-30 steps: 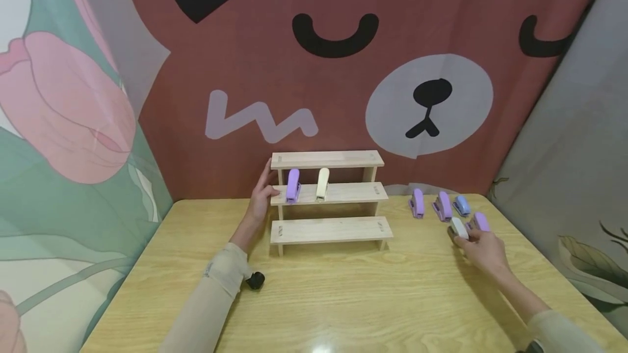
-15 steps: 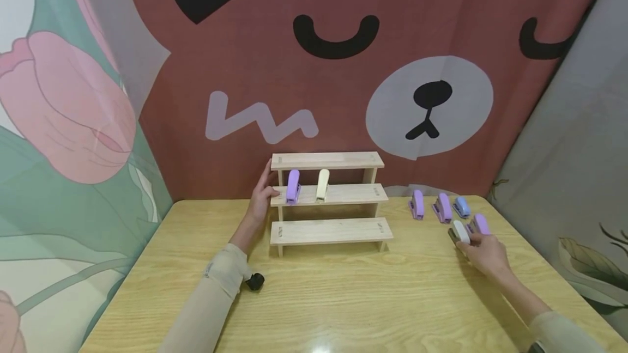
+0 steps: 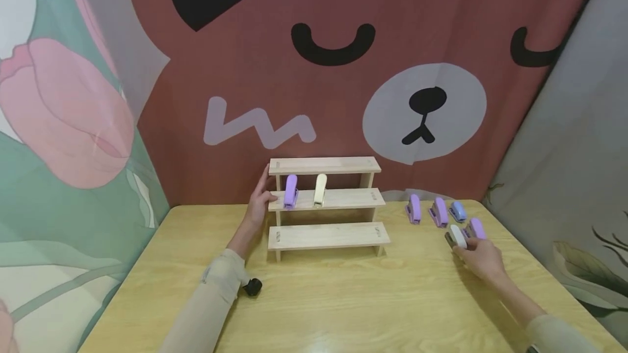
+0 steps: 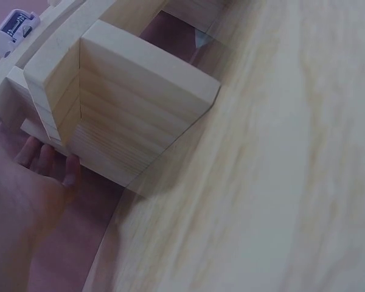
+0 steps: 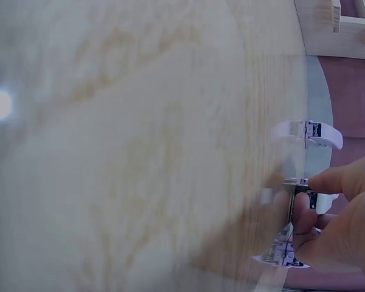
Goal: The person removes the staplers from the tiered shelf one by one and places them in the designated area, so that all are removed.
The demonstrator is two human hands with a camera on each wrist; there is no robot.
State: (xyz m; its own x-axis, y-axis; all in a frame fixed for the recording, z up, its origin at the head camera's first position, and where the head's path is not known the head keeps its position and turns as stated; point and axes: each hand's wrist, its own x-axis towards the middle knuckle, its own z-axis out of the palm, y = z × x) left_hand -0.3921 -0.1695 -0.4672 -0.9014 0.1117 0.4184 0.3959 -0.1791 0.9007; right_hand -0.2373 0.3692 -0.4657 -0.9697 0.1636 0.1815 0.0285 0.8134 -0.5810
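Observation:
My left hand [image 3: 257, 207] holds the left end of a three-step wooden shelf [image 3: 321, 236], thumb at the middle step and fingers at the back, as the left wrist view also shows. On that step stand a purple stapler [image 3: 291, 192] and a cream stapler [image 3: 320, 190]. At the right of the table my right hand [image 3: 482, 260] pinches a white stapler [image 3: 458, 237] between thumb and fingers. Its base is partly hidden by the fingers in the right wrist view. Close behind it is another purple stapler [image 3: 475, 228], partly covered by the hand.
Two purple staplers [image 3: 414, 210] [image 3: 439, 212] and a blue stapler [image 3: 457, 211] stand near the back right edge of the wooden table [image 3: 314, 298]. A printed bear curtain [image 3: 338, 108] hangs right behind the table, with more curtains at both sides.
The head view has tilted slightly, so everything sits a little lower in it. My right hand stays on the white stapler, and my left hand stays at the shelf.

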